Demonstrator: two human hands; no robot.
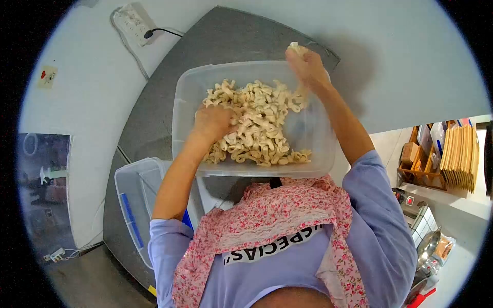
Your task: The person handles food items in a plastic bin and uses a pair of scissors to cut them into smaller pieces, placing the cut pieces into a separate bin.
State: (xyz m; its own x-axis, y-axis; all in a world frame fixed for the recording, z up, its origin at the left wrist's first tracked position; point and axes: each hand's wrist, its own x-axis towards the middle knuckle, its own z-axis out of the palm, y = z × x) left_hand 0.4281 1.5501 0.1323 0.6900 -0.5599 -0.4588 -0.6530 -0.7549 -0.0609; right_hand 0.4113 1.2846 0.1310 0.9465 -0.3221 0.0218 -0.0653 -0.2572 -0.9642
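A translucent plastic tub stands on the grey counter, holding a heap of pale, twisted and knotted strips that look like tofu-skin knots. Into the left side of the heap reaches my left hand; its fingertips are buried among the strips, so its grip is hidden. Over the tub's far right corner is my right hand, fingers closed round pale strips, with a bit sticking out at the top. More strips lie just below that hand, inside the tub.
A second clear bin with blue clips sits at the near left on the grey counter. A power strip with a black plug is on the wall. At right are a wooden rack and a metal pan.
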